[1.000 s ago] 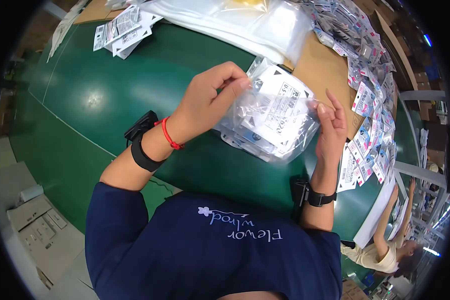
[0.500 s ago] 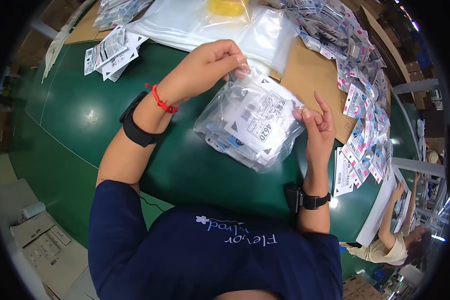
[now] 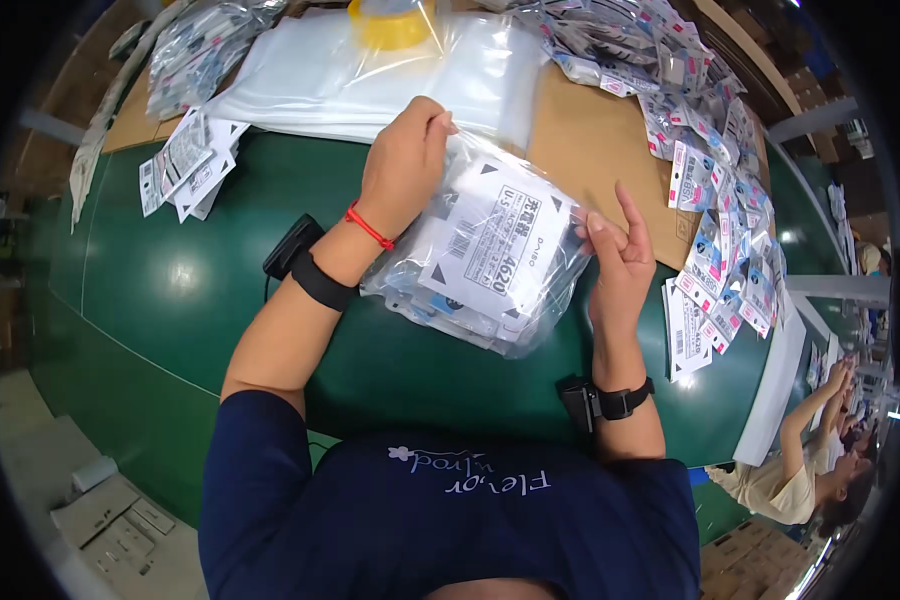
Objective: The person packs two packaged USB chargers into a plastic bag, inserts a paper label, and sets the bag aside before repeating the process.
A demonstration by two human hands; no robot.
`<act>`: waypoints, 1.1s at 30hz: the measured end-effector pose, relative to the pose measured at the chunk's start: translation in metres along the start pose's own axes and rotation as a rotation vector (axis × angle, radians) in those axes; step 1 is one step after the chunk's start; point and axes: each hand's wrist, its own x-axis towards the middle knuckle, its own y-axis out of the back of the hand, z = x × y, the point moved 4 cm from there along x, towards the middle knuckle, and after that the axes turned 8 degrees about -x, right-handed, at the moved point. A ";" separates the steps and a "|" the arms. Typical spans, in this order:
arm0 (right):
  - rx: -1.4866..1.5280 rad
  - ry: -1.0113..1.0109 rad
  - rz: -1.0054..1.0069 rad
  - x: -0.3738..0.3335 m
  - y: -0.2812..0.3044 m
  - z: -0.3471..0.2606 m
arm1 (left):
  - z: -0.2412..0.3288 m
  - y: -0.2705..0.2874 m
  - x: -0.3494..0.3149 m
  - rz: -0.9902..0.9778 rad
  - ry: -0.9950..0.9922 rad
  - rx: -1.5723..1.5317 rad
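Observation:
A clear plastic bag [image 3: 545, 315] lies tilted on the green table in front of me. Inside it, a white printed label card [image 3: 495, 240] faces up on top of several small packs in blue and grey. My left hand [image 3: 405, 165] is closed, pinching the bag's upper left corner between thumb and fingers. At the bag's right edge, my right hand [image 3: 620, 255] pinches the film between thumb and fingers, one finger sticking up. The film stretches taut between both hands along the far edge.
Flat clear bags [image 3: 300, 75] lie at the back with a yellow tape roll [image 3: 390, 25] on them. Packaged goods [image 3: 710, 180] are heaped along the right on cardboard [image 3: 595, 130]. More white cards [image 3: 688, 335] lie right, others [image 3: 185, 170] left. A co-worker [image 3: 785, 475] stands at far right.
My left hand has moved left and slightly nearer, drawing the bag's far edge out straighter. The bag has shifted a little left and nearer; my right hand keeps its pinch.

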 end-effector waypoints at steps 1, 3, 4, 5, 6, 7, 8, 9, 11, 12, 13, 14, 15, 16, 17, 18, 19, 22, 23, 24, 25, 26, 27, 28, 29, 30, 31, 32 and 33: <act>-0.001 -0.002 0.007 0.000 -0.001 0.000 | -0.003 -0.001 -0.001 0.007 0.026 -0.042; -0.002 0.002 0.034 0.001 -0.001 -0.001 | -0.009 -0.003 -0.002 0.024 0.080 -0.126; -0.002 0.004 0.045 0.001 -0.001 -0.001 | -0.011 -0.004 -0.002 0.021 0.080 -0.128; -0.002 0.004 0.048 0.001 -0.001 0.000 | -0.012 -0.004 -0.002 0.018 0.073 -0.135; -0.093 0.033 0.052 0.002 0.000 -0.001 | -0.014 -0.004 -0.001 0.016 0.066 -0.142; -0.183 0.063 0.055 0.002 0.001 -0.002 | -0.015 -0.004 -0.001 0.014 0.059 -0.148; -0.273 0.092 0.058 0.002 0.001 -0.002 | -0.017 -0.004 -0.001 0.012 0.059 -0.148; -0.272 0.092 0.060 0.003 0.001 -0.002 | -0.020 -0.004 -0.002 -0.001 0.096 -0.160; -0.228 0.061 0.035 0.008 0.002 -0.001 | -0.023 -0.005 -0.003 -0.029 0.167 -0.186; -0.206 0.046 0.022 0.010 0.002 0.000 | -0.023 -0.006 -0.003 -0.031 0.167 -0.187; -0.207 0.045 0.024 0.012 0.001 0.001 | -0.023 -0.007 -0.004 -0.030 0.174 -0.200; -0.160 0.039 0.038 0.013 0.001 0.003 | -0.022 -0.008 -0.006 -0.029 0.181 -0.213; -0.113 0.033 0.050 0.015 0.000 0.004 | -0.021 -0.009 -0.006 -0.025 0.188 -0.226; -0.066 0.027 0.061 0.016 0.000 0.006 | -0.021 -0.011 -0.006 -0.024 0.189 -0.226; -0.066 0.026 0.060 0.017 -0.001 0.007 | -0.020 -0.012 -0.006 -0.018 0.172 -0.229; -0.076 0.031 0.071 0.017 -0.001 0.007 | -0.020 -0.013 -0.007 -0.012 0.156 -0.232; -0.086 0.036 0.083 0.017 -0.001 0.008 | -0.020 -0.014 -0.008 -0.005 0.140 -0.235; -0.217 0.046 0.063 0.020 0.003 0.013 | -0.023 -0.014 -0.011 -0.016 0.163 -0.172; -0.338 0.052 0.033 0.021 0.005 0.015 | -0.024 -0.014 -0.012 -0.022 0.174 -0.140; -0.459 0.058 0.003 0.023 0.005 0.017 | -0.024 -0.014 -0.014 -0.021 0.174 -0.138; -0.456 0.059 0.001 0.024 0.004 0.018 | -0.022 -0.012 -0.016 -0.015 0.102 -0.019; -0.574 0.110 0.012 0.024 0.003 0.017 | -0.019 -0.011 -0.018 -0.008 0.028 0.101; -0.690 0.162 0.024 0.025 0.001 0.015 | -0.016 -0.011 -0.020 -0.001 -0.046 0.220; -0.807 0.216 0.036 0.024 0.000 0.013 | -0.016 -0.010 -0.022 0.003 -0.048 0.224; -0.803 0.222 0.035 0.024 -0.002 0.012 | -0.016 -0.011 -0.025 -0.016 -0.019 0.219; -0.916 0.210 0.040 0.023 -0.003 0.011 | -0.015 -0.013 -0.027 -0.032 0.008 0.212; -1.028 0.199 0.046 0.023 -0.005 0.010 | -0.015 -0.013 -0.029 -0.047 0.035 0.206; -1.140 0.188 0.054 0.022 -0.006 0.009 | -0.013 -0.011 -0.030 -0.037 0.029 0.208; -1.139 0.200 0.055 0.021 -0.007 0.008 | -0.012 -0.010 -0.032 -0.038 0.062 0.282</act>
